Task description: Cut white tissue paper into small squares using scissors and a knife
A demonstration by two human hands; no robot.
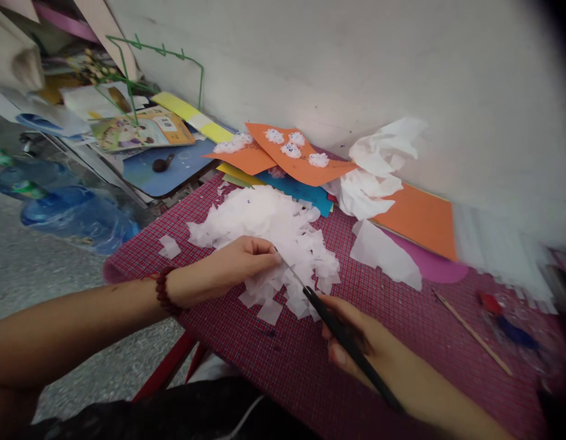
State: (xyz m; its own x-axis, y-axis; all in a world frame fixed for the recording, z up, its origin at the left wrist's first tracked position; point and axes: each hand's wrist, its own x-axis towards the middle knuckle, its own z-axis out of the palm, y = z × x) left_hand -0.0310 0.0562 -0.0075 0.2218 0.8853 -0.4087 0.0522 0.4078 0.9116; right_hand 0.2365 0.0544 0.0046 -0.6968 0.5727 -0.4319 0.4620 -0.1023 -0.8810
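Over a heap of small cut white tissue-paper pieces (pixel 260 211), my left hand (pixel 239 263) is closed in a pinch. Thin white paper shows at its fingertips, blending with the heap, so its edges are hard to see. Black-handled scissors (pixel 345 339), seen nearly edge-on, are gripped in my right hand (pixel 360 336). Their thin metal blade points up and left, its tip at my left fingertips. A loose paper square (pixel 169 247) lies left of the heap, on the red checked tablecloth (pixel 305 360).
Orange sheets (pixel 305 165) with white paper tufts lie behind the heap, beside crumpled white tissue (pixel 379 159). A wooden stick (pixel 473 333) and a clear plastic packet (pixel 512 330) are at right. Left are a blue board (pixel 182 165), a book (pixel 140 128) and large water bottles (pixel 76 211).
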